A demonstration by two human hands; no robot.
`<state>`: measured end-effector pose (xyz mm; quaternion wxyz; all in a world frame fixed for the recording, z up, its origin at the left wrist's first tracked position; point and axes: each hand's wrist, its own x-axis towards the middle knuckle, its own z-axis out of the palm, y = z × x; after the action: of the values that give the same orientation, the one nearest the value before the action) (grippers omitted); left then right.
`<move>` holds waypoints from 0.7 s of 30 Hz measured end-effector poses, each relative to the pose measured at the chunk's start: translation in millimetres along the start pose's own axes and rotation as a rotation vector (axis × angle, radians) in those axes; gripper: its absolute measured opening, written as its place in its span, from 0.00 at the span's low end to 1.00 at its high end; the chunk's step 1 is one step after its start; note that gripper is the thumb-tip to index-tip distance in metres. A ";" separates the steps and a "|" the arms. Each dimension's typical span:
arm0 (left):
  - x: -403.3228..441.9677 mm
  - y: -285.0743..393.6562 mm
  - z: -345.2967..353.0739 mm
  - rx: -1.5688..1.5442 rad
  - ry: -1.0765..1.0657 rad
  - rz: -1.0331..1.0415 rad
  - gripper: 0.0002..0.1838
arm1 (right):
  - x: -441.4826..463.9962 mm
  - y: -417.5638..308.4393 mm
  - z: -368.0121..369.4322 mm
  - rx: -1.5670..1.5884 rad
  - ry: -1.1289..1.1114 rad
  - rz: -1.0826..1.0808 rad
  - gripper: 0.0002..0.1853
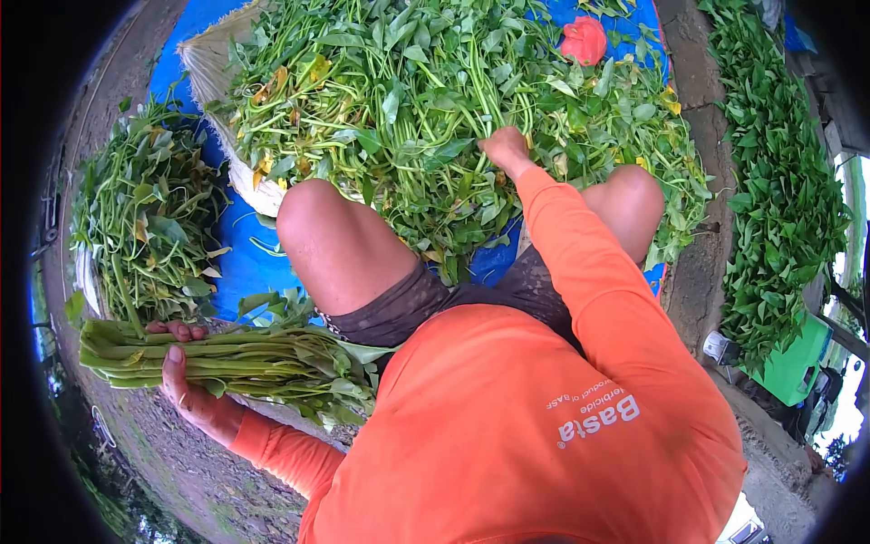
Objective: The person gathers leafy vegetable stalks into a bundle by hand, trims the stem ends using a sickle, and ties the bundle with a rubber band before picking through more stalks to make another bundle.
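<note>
Left hand (195, 390) wrapped about a bundle of green stems (236, 356), thumb across the near side, fingers over the far side; grip closed, near the bare ends, beyond the left edge of the blue tarp (246, 263). Leafy ends point toward my lap. Right hand (506, 150) reaches past my 2 knees into the heap of leafy greens (417, 118) on the tarp; fingers pinched together on long stems (480, 68), exact count hidden. Pale sack (213, 68) under the heap's left side, 1 red item (584, 41) near the tarp's far right corner, 2nd heap (149, 218) by its left edge. My judgement on handling: hold the bundle snug but not hard, as the stems look tender; keep bare ends level; draw low on the stem, slowly, since tangled stalks could snap or drag yellow leaves along.
</note>
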<state>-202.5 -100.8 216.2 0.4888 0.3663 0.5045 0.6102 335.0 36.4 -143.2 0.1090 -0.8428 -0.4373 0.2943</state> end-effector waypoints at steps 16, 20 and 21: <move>24.0 -15.4 79.7 0.194 -0.164 0.068 0.32 | -81.1 -113.8 -333.0 0.751 -0.285 -0.308 0.15; 43.4 -2.4 130.4 0.273 -0.363 0.110 0.24 | -95.3 -125.3 -377.6 0.542 -0.275 -0.353 0.13; 46.4 2.0 143.0 0.287 -0.414 0.112 0.21 | -108.6 -132.0 -385.4 0.569 -0.319 -0.379 0.13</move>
<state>-80.3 -19.1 247.8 0.4901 0.5765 0.4539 0.4706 425.9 56.2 268.0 0.3217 -0.6265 -0.4977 0.5063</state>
